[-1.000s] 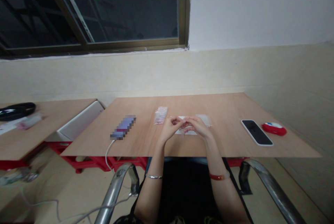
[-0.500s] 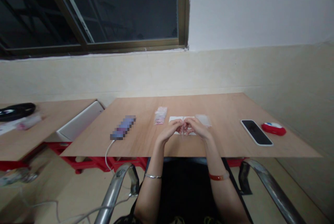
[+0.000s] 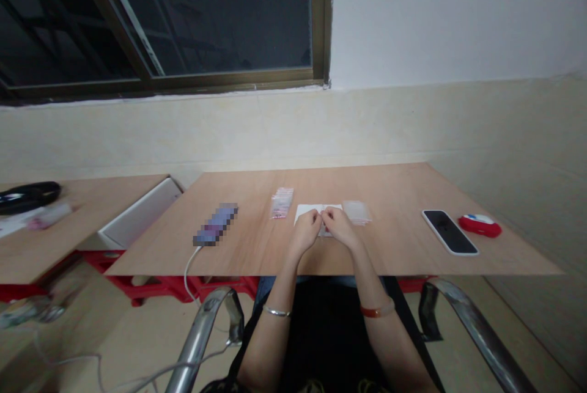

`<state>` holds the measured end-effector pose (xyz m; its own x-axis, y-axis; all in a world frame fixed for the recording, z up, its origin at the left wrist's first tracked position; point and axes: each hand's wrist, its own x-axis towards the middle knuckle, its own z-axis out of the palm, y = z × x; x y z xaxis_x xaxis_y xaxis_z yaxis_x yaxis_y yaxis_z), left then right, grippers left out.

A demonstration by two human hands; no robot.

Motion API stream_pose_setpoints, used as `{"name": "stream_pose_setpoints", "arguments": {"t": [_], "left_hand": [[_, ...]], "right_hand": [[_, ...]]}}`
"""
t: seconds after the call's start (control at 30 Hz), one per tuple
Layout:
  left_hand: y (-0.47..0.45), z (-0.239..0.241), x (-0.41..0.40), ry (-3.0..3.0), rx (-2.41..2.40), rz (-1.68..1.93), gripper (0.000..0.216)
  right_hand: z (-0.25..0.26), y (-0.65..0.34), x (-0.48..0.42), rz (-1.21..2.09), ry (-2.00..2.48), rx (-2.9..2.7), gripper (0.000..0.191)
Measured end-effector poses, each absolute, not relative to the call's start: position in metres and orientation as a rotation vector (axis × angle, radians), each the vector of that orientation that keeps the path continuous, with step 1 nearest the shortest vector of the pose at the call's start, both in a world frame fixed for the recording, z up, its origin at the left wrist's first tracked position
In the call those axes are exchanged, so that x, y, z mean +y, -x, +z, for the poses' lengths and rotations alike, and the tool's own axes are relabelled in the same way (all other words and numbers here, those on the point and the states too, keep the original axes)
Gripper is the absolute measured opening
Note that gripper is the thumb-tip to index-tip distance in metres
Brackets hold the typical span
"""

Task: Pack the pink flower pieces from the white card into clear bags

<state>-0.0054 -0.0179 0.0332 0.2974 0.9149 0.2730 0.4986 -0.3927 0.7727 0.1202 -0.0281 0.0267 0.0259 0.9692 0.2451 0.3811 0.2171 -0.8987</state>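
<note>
Both hands meet at the middle of the table over a white sheet of paper [image 3: 302, 209]. My left hand [image 3: 308, 229] is closed, its fingertips pinched together and curled inward. My right hand [image 3: 338, 223] is closed in the same way, its fingertips almost touching those of the left. Between them a small clear plastic bag [image 3: 325, 231] shows in part; the hands hide most of it. Just right of my right hand lies a stack of clear plastic bags [image 3: 356, 211]. Beyond my left hand is a row of overlapping small bags with reddish edges [image 3: 282, 203].
A phone with a blurred screen [image 3: 216, 225] lies at the left, a white cable [image 3: 187, 271] running off the table edge. To the right are a white-rimmed phone [image 3: 449, 233] and a red case [image 3: 479, 226]. Metal chair arms [image 3: 202, 338] flank my body.
Both hands have turned over and inward, with knuckles now more upward and wrists closer together. The clear plastic that hung below the fingers is now mostly covered.
</note>
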Motion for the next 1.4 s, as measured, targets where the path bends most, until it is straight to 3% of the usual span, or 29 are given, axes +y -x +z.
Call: {"name": "stream_pose_setpoints", "arguments": {"t": [0.33, 0.57, 0.7, 0.9, 1.1, 1.27, 1.4], "left_hand": [[0.009, 0.032, -0.012, -2.020, 1.428, 1.279, 0.003], [0.005, 0.031, -0.012, -2.203, 1.264, 1.086, 0.022], [0.005, 0.033, -0.014, -2.170, 1.287, 1.078, 0.025], [0.006, 0.037, -0.017, -2.318, 1.334, 1.064, 0.046], [-0.002, 0.048, -0.029, -2.444, 1.342, 0.942, 0.042], [-0.009, 0.054, -0.036, -2.122, 1.193, 1.238, 0.026], [-0.019, 0.042, -0.028, -1.289, 1.078, 1.648, 0.013]], "right_hand": [[0.035, -0.114, -0.038, 0.557, 1.511, -1.505, 0.026], [0.028, -0.113, -0.033, 0.600, 1.377, -1.476, 0.027], [0.024, -0.110, -0.027, 0.772, 1.245, -1.323, 0.021], [0.025, -0.111, -0.023, 1.224, 1.091, -0.700, 0.041], [0.028, -0.120, -0.022, 1.713, 0.644, -0.412, 0.025], [0.028, -0.123, -0.021, 1.550, 0.619, -0.349, 0.019], [0.025, -0.121, -0.021, 1.306, 0.628, -0.365, 0.026]]}}
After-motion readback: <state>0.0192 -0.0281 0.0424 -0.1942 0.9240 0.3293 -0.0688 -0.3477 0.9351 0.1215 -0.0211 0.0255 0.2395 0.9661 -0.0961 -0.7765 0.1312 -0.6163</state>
